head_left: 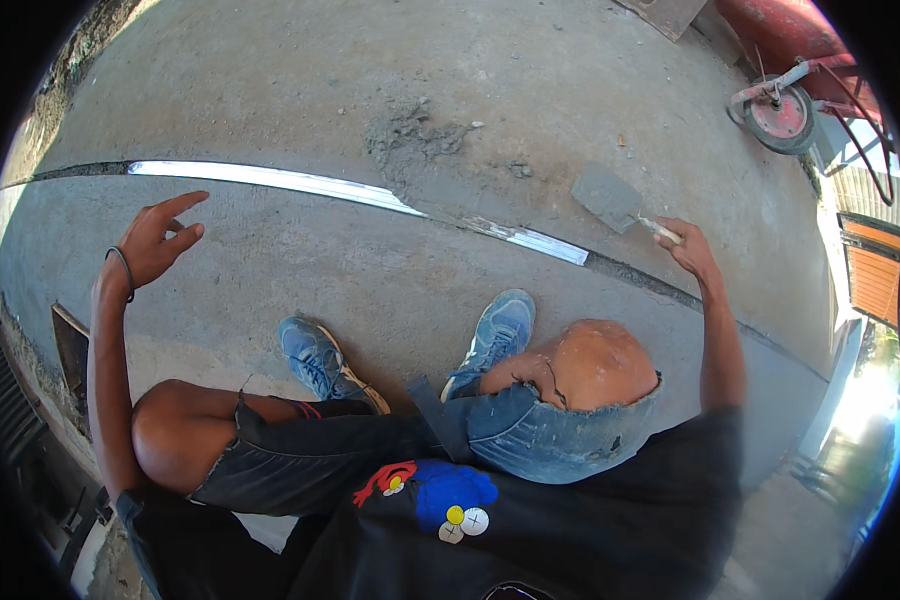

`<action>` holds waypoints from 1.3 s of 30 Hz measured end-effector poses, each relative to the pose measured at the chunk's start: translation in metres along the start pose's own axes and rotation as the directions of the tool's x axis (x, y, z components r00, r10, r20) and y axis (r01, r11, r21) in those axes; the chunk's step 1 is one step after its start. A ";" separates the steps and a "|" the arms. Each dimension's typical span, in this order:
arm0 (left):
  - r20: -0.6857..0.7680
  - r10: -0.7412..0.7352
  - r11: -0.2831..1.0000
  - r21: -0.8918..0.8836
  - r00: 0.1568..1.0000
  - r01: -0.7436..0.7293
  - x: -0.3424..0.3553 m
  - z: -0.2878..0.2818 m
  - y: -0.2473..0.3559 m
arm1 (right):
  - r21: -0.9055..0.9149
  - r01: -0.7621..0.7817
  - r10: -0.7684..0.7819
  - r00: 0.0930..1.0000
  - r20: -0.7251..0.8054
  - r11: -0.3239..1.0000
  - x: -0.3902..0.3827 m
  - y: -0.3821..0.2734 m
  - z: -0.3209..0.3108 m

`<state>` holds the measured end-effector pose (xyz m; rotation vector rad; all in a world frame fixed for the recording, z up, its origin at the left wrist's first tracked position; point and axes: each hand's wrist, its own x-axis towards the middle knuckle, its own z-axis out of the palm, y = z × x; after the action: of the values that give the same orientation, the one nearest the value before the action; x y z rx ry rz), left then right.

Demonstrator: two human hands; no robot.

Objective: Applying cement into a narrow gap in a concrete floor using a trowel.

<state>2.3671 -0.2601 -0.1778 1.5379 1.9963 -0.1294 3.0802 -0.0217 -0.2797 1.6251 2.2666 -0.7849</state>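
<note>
My right hand (690,252) grips the pale handle of a trowel (606,198). Its flat grey blade, coated with mortar, points left just above the concrete. To the left, my left hand (158,240) hovers with thumb and forefinger apart, holding nothing. Just beyond that hand, a long shiny metal strip (270,182) runs along a dark groove (660,287) in the floor. Grey mortar covers part of the strip near its middle, and its right end shows again left of the trowel. A patch of loose wet mortar (415,135) lies beyond the strip.
A red wheelbarrow (782,115) stands at the far right. Right of it are orange slatted panels (870,270). At the top lies a flat board (665,14). My blue shoes (505,325) rest on the concrete floor (230,290), on the near side of the groove.
</note>
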 end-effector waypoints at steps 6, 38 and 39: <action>0.027 0.070 0.997 -0.015 0.997 -0.070 0.010 -0.006 0.017 | 0.343 0.211 -0.215 0.976 -0.026 0.915 0.034 -0.147 0.100; 0.072 -0.024 1.000 0.012 0.997 0.023 -0.003 0.000 -0.001 | 0.959 -0.105 0.253 0.952 0.173 -0.262 -0.016 -0.222 0.191; 0.073 -0.015 1.000 0.010 0.997 0.014 -0.002 0.001 0.000 | 0.918 -0.100 0.170 0.969 0.177 -0.384 -0.023 -0.204 0.177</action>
<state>2.3674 -0.2624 -0.1780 1.5035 1.9523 -0.1986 2.8788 -0.1860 -0.3570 2.1473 0.6074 -3.2101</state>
